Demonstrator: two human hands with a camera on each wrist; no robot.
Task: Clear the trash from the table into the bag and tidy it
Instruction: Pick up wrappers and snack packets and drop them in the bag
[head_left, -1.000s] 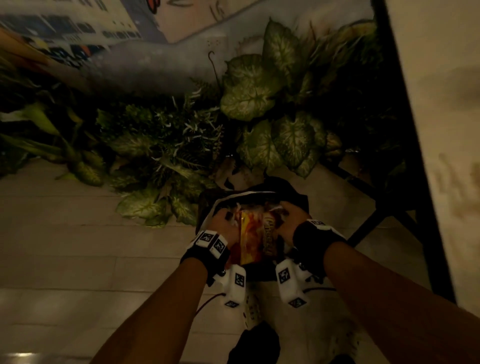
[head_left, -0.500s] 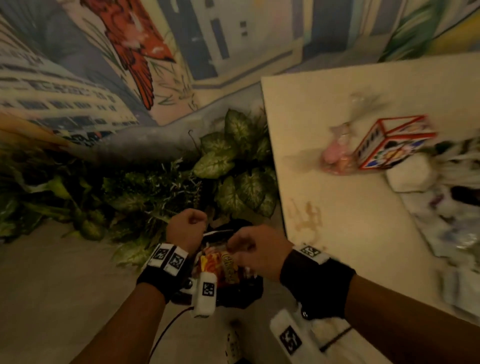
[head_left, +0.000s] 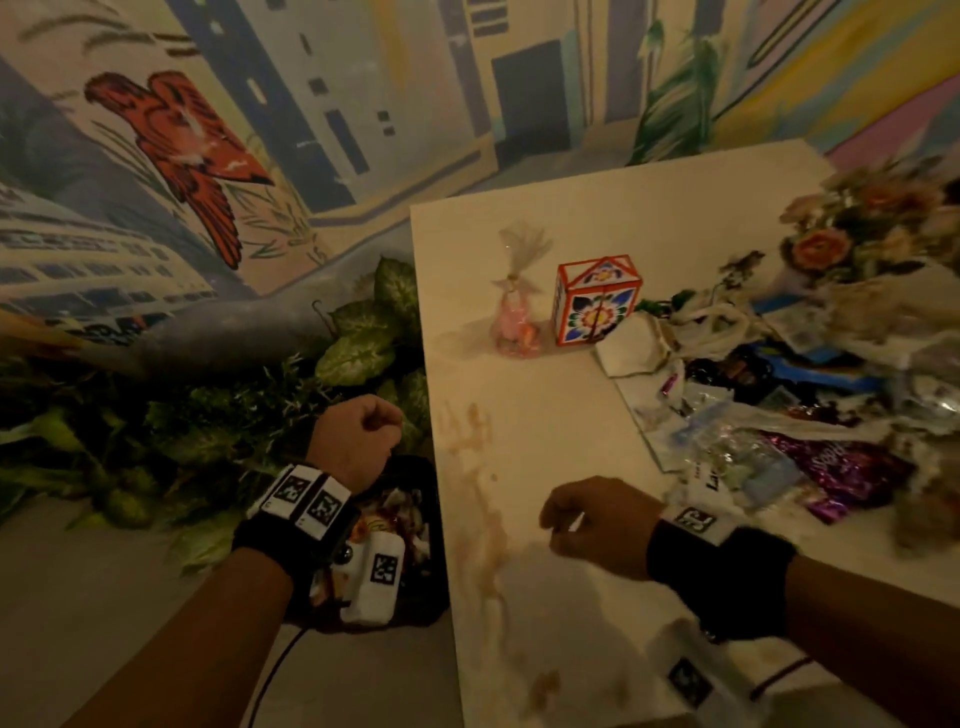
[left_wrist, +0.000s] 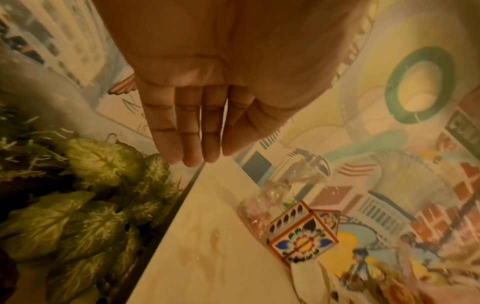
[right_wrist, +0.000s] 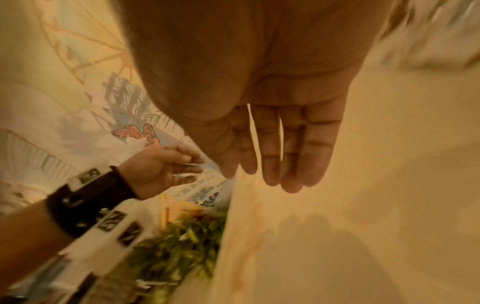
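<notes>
My left hand hovers above the black bag on the floor, just left of the table edge. Its fingers lie straight and hold nothing. Wrappers, one of them orange, sit inside the bag. My right hand hangs over the white table near its left front, and its fingers are relaxed and empty. A pile of trash, made of crumpled paper, plastic film and a purple wrapper, covers the table's right side.
A patterned red-edged box and a small pink cellophane bag stand mid-table. Flowers sit at the back right. Leafy plants fill the floor left of the bag, below a painted wall. Brown stains mark the table's left strip.
Both hands have let go of the orange snack packet, which now lies in the bag. They rose, and the right hand moved over the table. My view swung right onto the table.
</notes>
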